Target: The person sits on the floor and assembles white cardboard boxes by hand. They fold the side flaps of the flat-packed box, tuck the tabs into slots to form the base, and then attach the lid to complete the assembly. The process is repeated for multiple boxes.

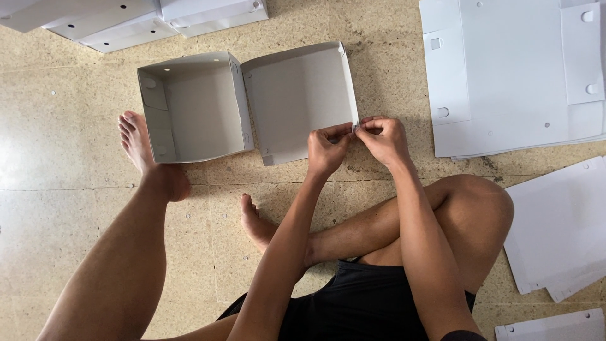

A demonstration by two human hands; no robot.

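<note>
So the thing being worked on is a white cardboard box [246,104], the hinged kind, lying open flat on the floor just in front of the person's crossed legs. It's matte, smooth card with crisp folded walls. The left half is a deeper square tray with tabs tucked into its side wall, and the right half is a shallower lid with thin upturned edges.

Both hands meet at the lid's near right corner. The left hand [327,151] has thumb and forefinger pressed together, pinching the corner flap, other fingers curled under. The right hand [382,139] does the same from the other side, fingertips pinched tight on that same bit of card, and the two hands are touching.

Off to the right there's a stack of flat unfolded box blanks [511,76], same white card with punched slots and little round tabs. More flat sheets [562,227] lie beside the right knee. Finished boxes [126,22] sit stacked at the top left. The floor [63,126] is speckled beige tile, a bit scuffed.
</note>
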